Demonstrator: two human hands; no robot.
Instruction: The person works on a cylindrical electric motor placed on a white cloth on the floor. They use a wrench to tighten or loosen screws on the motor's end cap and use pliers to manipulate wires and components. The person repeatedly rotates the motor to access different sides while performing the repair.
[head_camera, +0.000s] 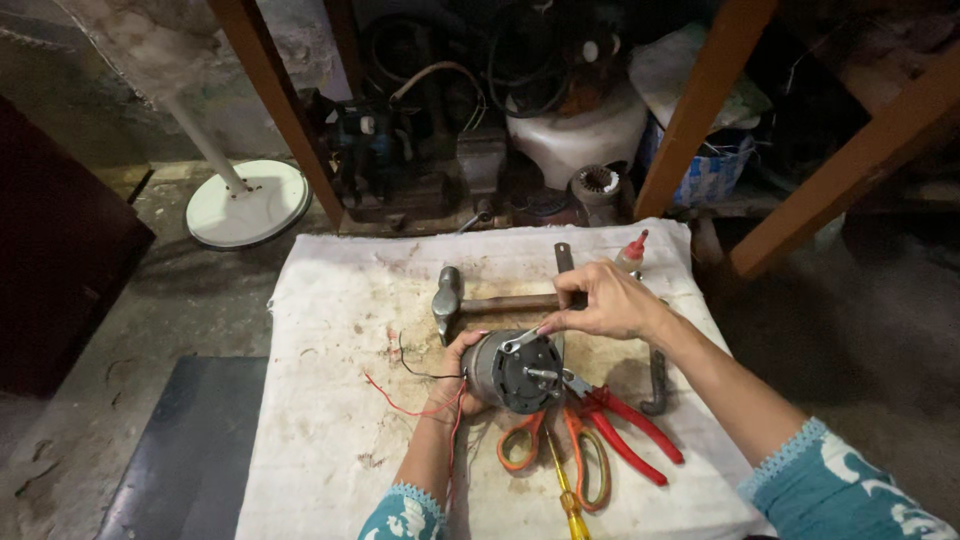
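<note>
My left hand grips a small round electric motor from its left side, holding it on the stained white cloth. The motor's shaft points toward me, and thin red and black wires trail from it to the left. My right hand pinches a small metal wrench whose end rests on the motor's upper edge.
A hammer lies behind the motor. Red-handled pliers, orange-handled scissors and a yellow screwdriver lie in front. A bent metal bar lies at right. A white fan base, wooden legs and cluttered parts stand beyond.
</note>
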